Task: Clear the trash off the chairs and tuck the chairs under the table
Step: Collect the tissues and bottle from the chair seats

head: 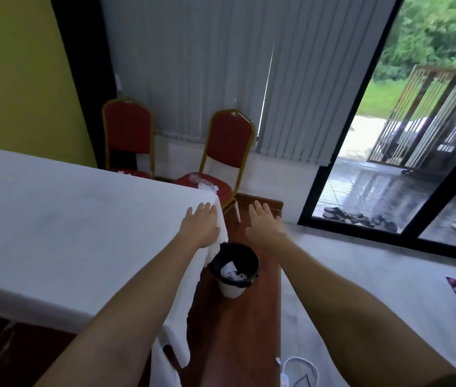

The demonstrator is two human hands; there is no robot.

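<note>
Two red chairs with gold frames stand beyond the table's far end. The right chair (228, 141) carries a clear plastic bottle (198, 178) and crumpled clear wrapping (208, 187) on its seat. The left chair (127, 129) has small white scraps (122, 172) on its seat, mostly hidden by the white-clothed table (62, 219). My left hand (201, 223) hovers open over the table's near corner. My right hand (264, 222) is stretched forward, open and holding nothing, short of the right chair.
A small bin (234, 270) with a black liner and white paper inside stands on the wooden floor strip below my hands. Grey vertical blinds hang behind the chairs. An open sliding door with shoes (361, 217) lies to the right. A white cable (299, 370) lies near my feet.
</note>
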